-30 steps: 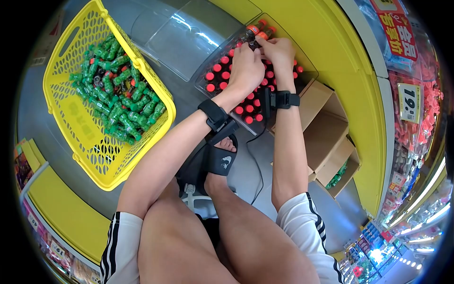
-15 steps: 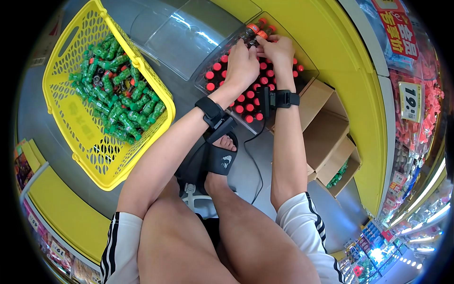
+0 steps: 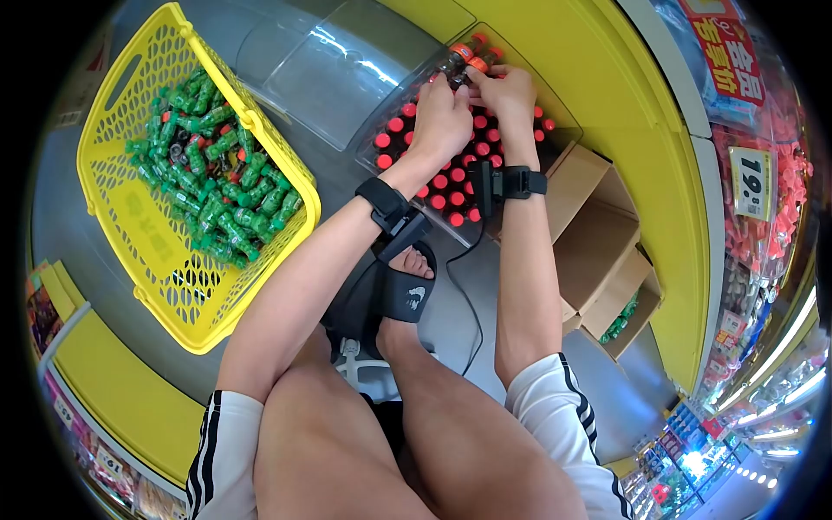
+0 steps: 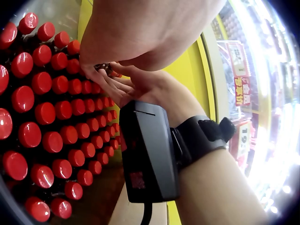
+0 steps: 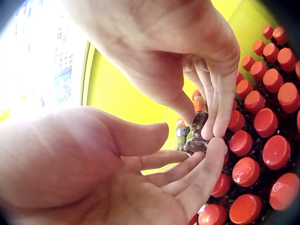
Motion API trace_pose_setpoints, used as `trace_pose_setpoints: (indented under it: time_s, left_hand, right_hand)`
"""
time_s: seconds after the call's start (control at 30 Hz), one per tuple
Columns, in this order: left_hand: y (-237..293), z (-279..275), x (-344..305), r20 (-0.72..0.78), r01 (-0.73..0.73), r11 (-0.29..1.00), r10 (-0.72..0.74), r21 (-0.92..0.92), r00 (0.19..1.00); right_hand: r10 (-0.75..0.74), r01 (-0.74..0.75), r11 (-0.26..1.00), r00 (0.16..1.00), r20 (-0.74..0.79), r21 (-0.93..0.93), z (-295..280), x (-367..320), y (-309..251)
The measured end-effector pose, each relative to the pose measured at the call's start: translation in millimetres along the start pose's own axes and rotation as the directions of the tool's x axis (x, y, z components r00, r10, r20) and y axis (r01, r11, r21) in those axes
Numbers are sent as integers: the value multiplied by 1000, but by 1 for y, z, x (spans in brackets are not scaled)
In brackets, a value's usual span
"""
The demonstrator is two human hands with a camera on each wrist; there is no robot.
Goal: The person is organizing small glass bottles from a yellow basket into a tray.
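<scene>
Upright red-capped dark bottles [image 3: 458, 199] fill a clear bin [image 3: 362, 156]; a few orange-labelled bottles [image 3: 477, 62] lie at its far end. Around a small dark bottle [image 5: 198, 123] the thumb and fingers of my right hand [image 3: 513, 94] are curled. Beside it is my left hand [image 3: 442, 123], palm turned up in the right wrist view, fingers fairly straight, fingertips at the bottle ends and thumb apart. The left wrist view shows the right hand [image 4: 161, 91] behind the left hand [image 4: 145, 33], which hides most of the lying bottles.
A yellow basket [image 3: 208, 334] of green bottles stands at the left. Open cardboard boxes [image 3: 598, 247] sit right of the bin, against a yellow shelf base [image 3: 667, 199]. A clear lid-like panel [image 3: 325, 82] lies beyond; a cable [image 3: 477, 316] crosses the floor.
Compared with a second ago, my left hand has shifted slightly left, its fingers a little farther from the right hand. The right hand stays at the lying bottles.
</scene>
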State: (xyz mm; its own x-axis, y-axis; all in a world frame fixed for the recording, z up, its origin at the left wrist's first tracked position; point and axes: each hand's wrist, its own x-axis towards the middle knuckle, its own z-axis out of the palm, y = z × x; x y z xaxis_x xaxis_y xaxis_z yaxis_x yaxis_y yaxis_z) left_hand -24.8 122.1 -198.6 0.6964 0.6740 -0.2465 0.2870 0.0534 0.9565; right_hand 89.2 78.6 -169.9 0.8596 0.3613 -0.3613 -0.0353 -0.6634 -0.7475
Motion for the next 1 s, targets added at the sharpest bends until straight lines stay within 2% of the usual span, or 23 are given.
trace_pose_setpoints:
  time_s: [0.33,0.6,0.67,0.83,1.0]
  left_hand:
    - [-10,4,8,8,-15,1000,15,14,1000]
    - [-16,9,9,-20,10,983,-14,-182,1000]
    - [-14,7,10,-15,-1,988,-1,-153,1000]
    - [-9,6,7,-11,-11,996,10,-91,1000]
    - [-3,5,4,-19,39,996,-41,-84,999]
  right_hand:
    - [-8,8,998,1000,4,69,3,11,12]
    - [-35,33,994,999,19,109,2,15,18]
    - [-69,63,984,997,30,165,6,21,26]
    - [-54,49,991,998,39,126,4,14,19]
    - [-46,42,992,998,32,122,5,17,21]
